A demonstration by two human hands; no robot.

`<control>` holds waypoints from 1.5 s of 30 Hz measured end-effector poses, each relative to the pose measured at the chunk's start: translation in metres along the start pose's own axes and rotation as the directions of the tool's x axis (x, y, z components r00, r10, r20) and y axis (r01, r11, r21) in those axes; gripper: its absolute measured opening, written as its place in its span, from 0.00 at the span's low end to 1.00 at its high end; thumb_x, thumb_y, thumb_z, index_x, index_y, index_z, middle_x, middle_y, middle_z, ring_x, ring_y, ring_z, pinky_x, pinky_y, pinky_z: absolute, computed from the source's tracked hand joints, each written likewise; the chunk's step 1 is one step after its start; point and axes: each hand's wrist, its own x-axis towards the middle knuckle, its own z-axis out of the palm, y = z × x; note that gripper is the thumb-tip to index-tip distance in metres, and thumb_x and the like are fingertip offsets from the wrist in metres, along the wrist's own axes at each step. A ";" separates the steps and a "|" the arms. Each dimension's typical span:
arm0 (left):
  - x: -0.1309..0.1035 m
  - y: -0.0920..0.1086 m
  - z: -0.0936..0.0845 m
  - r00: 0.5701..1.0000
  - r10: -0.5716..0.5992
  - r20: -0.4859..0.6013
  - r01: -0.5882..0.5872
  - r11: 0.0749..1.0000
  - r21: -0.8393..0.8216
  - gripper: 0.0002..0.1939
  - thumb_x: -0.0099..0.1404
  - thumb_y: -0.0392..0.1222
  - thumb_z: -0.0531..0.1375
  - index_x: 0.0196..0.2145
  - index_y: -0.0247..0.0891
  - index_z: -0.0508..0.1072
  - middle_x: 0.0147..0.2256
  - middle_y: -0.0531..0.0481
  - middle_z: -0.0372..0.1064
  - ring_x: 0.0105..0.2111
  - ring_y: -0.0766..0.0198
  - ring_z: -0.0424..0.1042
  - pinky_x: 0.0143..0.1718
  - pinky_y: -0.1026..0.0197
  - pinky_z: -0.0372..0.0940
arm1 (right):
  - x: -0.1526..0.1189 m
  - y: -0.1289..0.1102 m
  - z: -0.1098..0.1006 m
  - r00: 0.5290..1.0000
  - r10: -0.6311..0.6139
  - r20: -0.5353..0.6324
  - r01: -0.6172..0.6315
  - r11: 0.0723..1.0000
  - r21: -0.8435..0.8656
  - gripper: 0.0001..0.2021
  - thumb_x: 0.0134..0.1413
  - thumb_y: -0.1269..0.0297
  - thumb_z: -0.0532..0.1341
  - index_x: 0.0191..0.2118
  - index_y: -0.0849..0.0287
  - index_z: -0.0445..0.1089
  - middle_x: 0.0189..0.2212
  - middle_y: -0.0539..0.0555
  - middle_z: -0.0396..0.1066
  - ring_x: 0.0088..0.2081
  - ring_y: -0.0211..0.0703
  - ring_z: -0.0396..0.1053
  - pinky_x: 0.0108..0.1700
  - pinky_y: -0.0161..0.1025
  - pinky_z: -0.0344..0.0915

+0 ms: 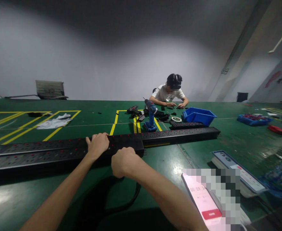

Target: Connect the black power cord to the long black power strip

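Two long black power strips with red-dotted sockets lie side by side across the green table. The nearer power strip [47,155] runs in from the left edge and ends in a plain black section by my hands. Behind it, the farther power strip [179,134] stretches on to the right. My left hand [98,145] grips the nearer strip from above, its fingers over the far side. My right hand [125,161] is closed in a fist against the strip's front side near its end. Whatever lies inside that fist is hidden. Below it, a black cable [133,199] curves down.
Behind the strips stand a blue cordless drill [151,117] and a blue bin [198,116]. A phone showing a timer [201,199] lies at front right, near another device [239,171]. Across the table a person [168,93] bends over small parts. White gloves [55,122] lie at left.
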 end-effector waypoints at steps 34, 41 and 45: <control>0.005 0.000 -0.011 0.999 -0.014 0.032 0.013 1.000 0.024 0.20 0.67 0.44 0.46 0.46 0.50 0.76 0.49 0.46 0.73 0.51 0.47 0.66 0.55 0.37 0.49 | 0.032 0.026 0.013 0.931 0.325 0.168 -0.340 0.938 0.068 0.07 0.44 0.76 0.65 0.33 0.70 0.77 0.34 0.69 0.76 0.41 0.67 0.74 0.37 0.67 0.70; 0.006 -0.004 -0.018 0.998 0.021 0.062 -0.023 0.999 0.037 0.20 0.67 0.47 0.46 0.46 0.52 0.76 0.48 0.48 0.74 0.50 0.48 0.68 0.52 0.40 0.52 | 0.031 0.034 0.011 0.932 0.289 0.219 -0.299 0.954 0.012 0.11 0.42 0.76 0.65 0.37 0.67 0.77 0.36 0.67 0.76 0.42 0.64 0.74 0.40 0.63 0.71; 0.005 -0.004 -0.019 0.999 0.018 0.046 -0.020 0.999 0.045 0.20 0.67 0.47 0.47 0.46 0.52 0.76 0.48 0.46 0.74 0.50 0.48 0.68 0.52 0.42 0.51 | 0.023 0.039 0.013 0.986 0.145 0.076 -0.147 0.989 0.019 0.13 0.39 0.77 0.65 0.36 0.65 0.77 0.39 0.66 0.76 0.41 0.59 0.75 0.43 0.55 0.72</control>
